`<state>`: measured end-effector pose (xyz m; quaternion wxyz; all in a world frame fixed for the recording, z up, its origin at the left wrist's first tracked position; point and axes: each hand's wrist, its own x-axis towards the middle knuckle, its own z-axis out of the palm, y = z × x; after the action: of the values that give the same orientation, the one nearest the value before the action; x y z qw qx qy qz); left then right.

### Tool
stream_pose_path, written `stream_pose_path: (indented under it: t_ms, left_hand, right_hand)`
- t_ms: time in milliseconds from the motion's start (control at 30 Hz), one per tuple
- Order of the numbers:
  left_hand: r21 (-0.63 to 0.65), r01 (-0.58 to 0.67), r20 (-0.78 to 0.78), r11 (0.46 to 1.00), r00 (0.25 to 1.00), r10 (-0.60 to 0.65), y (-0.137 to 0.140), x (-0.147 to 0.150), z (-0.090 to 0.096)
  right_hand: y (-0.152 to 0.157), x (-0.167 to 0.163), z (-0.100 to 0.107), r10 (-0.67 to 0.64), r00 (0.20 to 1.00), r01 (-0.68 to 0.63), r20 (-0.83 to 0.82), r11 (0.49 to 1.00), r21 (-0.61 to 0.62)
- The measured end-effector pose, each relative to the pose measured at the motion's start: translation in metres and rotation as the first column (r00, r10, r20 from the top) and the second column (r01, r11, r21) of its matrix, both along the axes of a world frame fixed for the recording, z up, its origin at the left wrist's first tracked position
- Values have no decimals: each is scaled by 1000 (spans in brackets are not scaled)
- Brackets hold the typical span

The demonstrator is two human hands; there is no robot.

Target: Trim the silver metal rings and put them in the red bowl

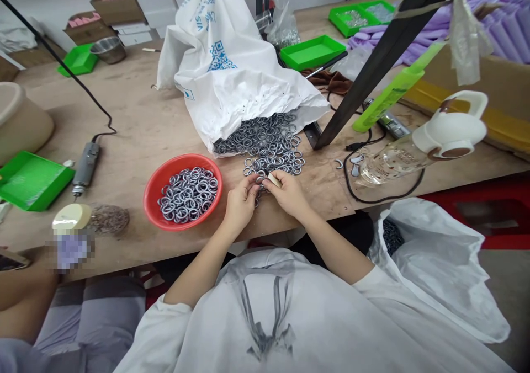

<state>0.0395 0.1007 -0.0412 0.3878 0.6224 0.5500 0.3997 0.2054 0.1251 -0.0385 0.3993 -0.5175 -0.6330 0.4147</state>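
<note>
My left hand [241, 199] pinches a grey metal-looking ring [260, 179] at the front edge of a loose heap of rings [277, 155]. Close beside it, my right hand [290, 195] is closed on a small pale flat piece [274, 180], its fingertips at the same ring. The heap spills from the mouth of a large white woven sack [244, 94] lying on the table. Left of my hands stands a red bowl [148, 196] with many similar rings inside. My fingers partly hide the ring.
A dark slanted metal post [364, 69] rises right of the heap. Beyond it lie a clear bottle [397, 160] with white lid and a black cable [351, 188]. A grey handheld tool [86, 163] and green tray [35, 180] are left. Another person's legs [91, 318] show lower left.
</note>
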Motion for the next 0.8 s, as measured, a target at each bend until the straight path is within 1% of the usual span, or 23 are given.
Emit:
stream_pose_path:
  t_ms: [100,200,267,333,367,433,500,533,567,600,667,700,733,767,800]
  left_hand:
    - [14,46,-16,999,999,-46,-2,-2,2]
    - [130,66,-61,989,996,-58,-2,-2,6]
    - [195,47,-80,980,996,-32,-2,0,10]
    - [188,7,-47,982,999,2,-3,4,13]
    - [154,-5,-3,988,1000,5,-4,6,15]
    - [52,14,156,999,988,-22,-8,10,20]
    - [-44,65,369,997,928,-44,-14,15,24]
    - [-73,89,460,993,887,-46,-17,17,26]
    - [-86,111,528,990,848,-49,-21,18,27]
    - [-88,131,569,987,820,-58,-23,20,28]
    - [-79,175,601,981,793,-94,-27,21,29]
    - [-76,196,606,978,788,-111,-28,21,29]
    - [-79,207,612,975,782,-116,-29,21,30]
    - [-88,209,625,974,773,-110,-29,21,31]
    - [-99,209,641,973,761,-98,-29,20,32]
  right_hand:
    - [0,3,3,-13,999,9,-53,998,-66]
    - [-4,2,6,-33,988,18,-149,995,-103]
    - [-9,0,8,-22,968,-8,-251,993,-120]
    - [-15,-3,11,6,945,-48,-327,992,-119]
    - [-18,-3,12,15,941,-51,-339,994,-96]
    - [-24,-3,15,52,955,-51,-293,999,11]
    - [-28,-3,19,114,966,-80,-231,985,151]
    - [-29,-3,21,151,962,-108,-230,976,189]
    - [-29,-3,23,188,944,-140,-273,972,186]
    - [-29,-3,25,219,909,-175,-354,973,152]
    - [-27,-5,29,235,817,-242,-526,969,56]
    - [-26,-5,32,221,790,-253,-572,967,23]
    - [-25,-5,34,198,792,-238,-577,971,6]
    - [-25,-5,36,166,825,-193,-540,981,7]
    - [-26,-3,39,130,874,-132,-468,991,29]
